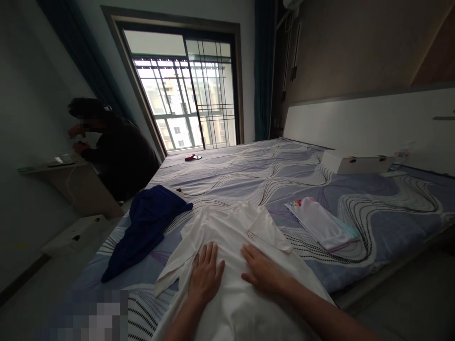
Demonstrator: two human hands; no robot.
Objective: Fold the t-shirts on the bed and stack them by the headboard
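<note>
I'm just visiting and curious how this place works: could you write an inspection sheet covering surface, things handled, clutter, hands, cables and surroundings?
Surface: patterned bed, blue-grey and white.
Things handled: white shirt, spread out, wrinkled.
Clutter: blue garment left of the shirt; flat pale packet or folded cloth right of it; white box and clear bottle near the headboard.
Hands: left hand and right hand palm-down on the shirt.
Cables: pale cable hanging by the desk.
Surroundings: another person in dark clothing beside the desk; window ahead.
</note>
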